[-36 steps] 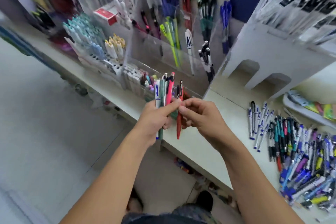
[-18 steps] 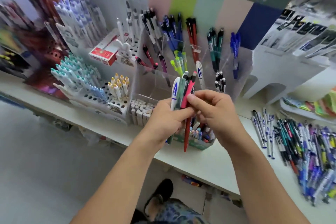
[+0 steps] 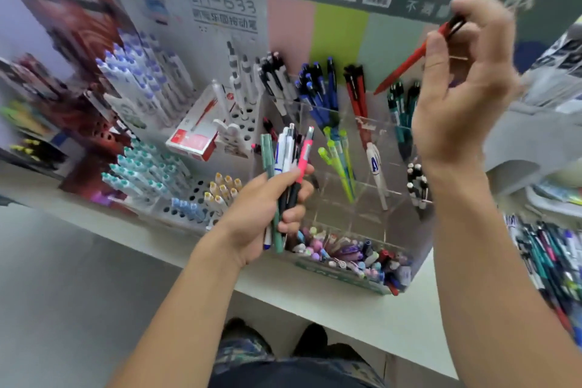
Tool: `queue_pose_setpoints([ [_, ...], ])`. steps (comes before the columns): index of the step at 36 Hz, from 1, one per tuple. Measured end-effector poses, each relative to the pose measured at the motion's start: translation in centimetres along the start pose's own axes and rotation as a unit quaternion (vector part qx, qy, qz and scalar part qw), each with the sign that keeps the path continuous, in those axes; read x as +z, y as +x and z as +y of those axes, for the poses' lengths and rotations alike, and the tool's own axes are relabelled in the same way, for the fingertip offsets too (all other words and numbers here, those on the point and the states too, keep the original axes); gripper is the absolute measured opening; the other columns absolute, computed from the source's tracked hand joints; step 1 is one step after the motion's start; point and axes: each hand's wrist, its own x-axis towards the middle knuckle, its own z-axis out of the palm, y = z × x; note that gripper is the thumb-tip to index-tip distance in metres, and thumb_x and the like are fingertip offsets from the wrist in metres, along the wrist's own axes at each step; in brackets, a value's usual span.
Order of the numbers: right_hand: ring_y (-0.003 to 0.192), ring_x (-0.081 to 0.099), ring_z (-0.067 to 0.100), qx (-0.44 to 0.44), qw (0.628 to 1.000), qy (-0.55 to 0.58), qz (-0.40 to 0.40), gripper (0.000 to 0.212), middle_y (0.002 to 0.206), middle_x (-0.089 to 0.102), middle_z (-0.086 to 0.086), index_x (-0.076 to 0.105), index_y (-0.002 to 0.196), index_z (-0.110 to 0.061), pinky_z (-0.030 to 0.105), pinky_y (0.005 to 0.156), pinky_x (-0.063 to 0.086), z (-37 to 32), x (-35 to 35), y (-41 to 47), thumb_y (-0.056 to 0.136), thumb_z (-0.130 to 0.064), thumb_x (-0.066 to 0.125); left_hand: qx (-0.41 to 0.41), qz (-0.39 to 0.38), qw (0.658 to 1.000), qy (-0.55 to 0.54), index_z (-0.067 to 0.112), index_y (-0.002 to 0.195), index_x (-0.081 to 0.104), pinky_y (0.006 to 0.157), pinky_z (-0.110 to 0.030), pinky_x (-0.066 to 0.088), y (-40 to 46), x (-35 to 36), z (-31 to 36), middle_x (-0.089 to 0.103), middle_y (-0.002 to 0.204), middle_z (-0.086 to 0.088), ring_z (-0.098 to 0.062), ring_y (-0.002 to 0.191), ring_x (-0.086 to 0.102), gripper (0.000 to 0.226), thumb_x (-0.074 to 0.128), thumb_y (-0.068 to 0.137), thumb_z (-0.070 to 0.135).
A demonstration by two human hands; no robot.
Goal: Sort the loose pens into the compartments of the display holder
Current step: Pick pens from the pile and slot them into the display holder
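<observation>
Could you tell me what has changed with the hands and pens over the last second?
The right hand has drawn the red plastic pen out of the bundle and lifted it up and rightward, above the clear acrylic display holder. The left hand still holds the remaining mixed pens.

Two hands [image 3: 267,214]; one clear display holder [image 3: 362,195]; one red box [image 3: 192,138]

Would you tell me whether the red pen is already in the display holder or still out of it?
Out: the right hand pinches the red pen above the display holder.
</observation>
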Motion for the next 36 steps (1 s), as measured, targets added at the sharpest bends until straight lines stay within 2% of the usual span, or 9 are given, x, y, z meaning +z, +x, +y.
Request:
queue_pose_setpoints([
  [7,0.094,0.072,0.025,0.07,0.967,-0.127,-0.208,0.028,0.105,0.077,0.007,0.074,0.119,-0.012,0.041,0.087,0.056,1.7,3.1,-2.1,0.094,-0.009,0.063,-0.02,-0.005,0.999,0.033,0.014,0.107,0.05,0.038,-0.016,0.029,1.7,-2.5,1.1,0.05,0.072,0.001,-0.007,0.048,0.033,0.008,0.051,0.104,0.021],
  [13,0.101,0.061,0.033,0.079,0.952,-0.234,-0.182,0.036,0.112,0.07,0.01,0.068,0.131,-0.013,0.035,0.089,0.046,-0.7,3.6,-3.0,0.095,-0.019,0.064,-0.015,-0.001,0.994,0.112,0.011,0.098,0.05,0.041,-0.019,0.031,1.7,-4.6,1.8,0.056,0.075,-0.001,-0.011,0.05,0.038,0.012,0.057,0.102,0.021],
  [16,0.077,0.062,0.014,0.133,0.966,-0.171,-0.142,0.022,0.088,0.07,0.001,0.075,0.106,-0.012,0.031,0.076,0.051,-4.5,3.4,-4.7,0.094,-0.03,0.07,0.008,0.02,0.991,0.131,0.009,0.096,0.053,0.04,-0.02,0.031,1.5,-5.4,1.7,0.061,0.076,-0.001,-0.011,0.048,0.041,0.011,0.058,0.101,0.018],
  [19,0.062,0.061,0.006,0.284,0.914,-0.118,-0.265,0.034,0.067,0.068,-0.008,0.077,0.085,-0.016,0.028,0.066,0.051,-7.5,4.4,-7.8,0.086,-0.05,0.076,0.026,0.035,0.99,0.137,0.011,0.093,0.056,0.039,-0.02,0.03,1.5,-5.9,1.8,0.065,0.075,0.0,-0.011,0.046,0.041,0.008,0.059,0.099,0.015],
  [22,0.057,0.057,0.016,0.39,0.868,-0.031,-0.305,0.035,0.061,0.066,0.002,0.07,0.074,-0.006,0.038,0.063,0.051,-7.9,5.8,-10.0,0.088,-0.037,0.077,0.023,0.011,0.988,0.154,0.01,0.099,0.06,0.038,-0.02,0.03,1.8,-6.2,2.2,0.071,0.078,-0.002,-0.012,0.045,0.042,0.005,0.06,0.098,0.015],
  [25,0.054,0.056,0.016,0.461,0.858,0.118,-0.191,0.022,0.062,0.065,0.005,0.069,0.08,-0.002,0.031,0.053,0.048,-7.8,6.0,-9.4,0.095,-0.018,0.071,0.052,0.014,0.984,0.17,0.014,0.104,0.064,0.039,-0.021,0.031,1.7,-6.6,2.9,0.074,0.087,-0.006,-0.012,0.045,0.044,0.008,0.059,0.099,0.017],
  [28,0.065,0.066,0.017,0.406,0.895,0.172,-0.066,0.009,0.072,0.071,0.002,0.07,0.092,-0.007,0.025,0.06,0.054,-7.5,5.3,-7.9,0.099,-0.01,0.065,0.092,0.032,0.98,0.174,0.017,0.105,0.064,0.04,-0.022,0.03,1.3,-7.6,3.7,0.069,0.082,-0.004,-0.012,0.043,0.037,0.008,0.057,0.101,0.017],
  [30,0.071,0.07,0.019,0.36,0.917,0.161,-0.06,0.005,0.079,0.074,0.004,0.07,0.099,-0.008,0.029,0.066,0.058,-7.1,5.5,-7.6,0.099,-0.008,0.065,0.079,0.016,0.986,0.146,0.015,0.106,0.064,0.039,-0.021,0.028,1.1,-8.4,4.0,0.06,0.075,-0.003,-0.011,0.042,0.032,0.01,0.056,0.1,0.017],
  [36,0.079,0.064,0.015,0.196,0.936,-0.083,-0.281,0.029,0.089,0.069,-0.001,0.066,0.125,-0.014,0.039,0.075,0.056,-6.2,8.5,-10.7,0.096,-0.014,0.069,0.023,-0.028,0.992,0.117,0.011,0.112,0.061,0.037,-0.019,0.026,0.8,-9.0,3.8,0.045,0.065,-0.001,-0.009,0.04,0.027,0.019,0.045,0.103,0.006],
])
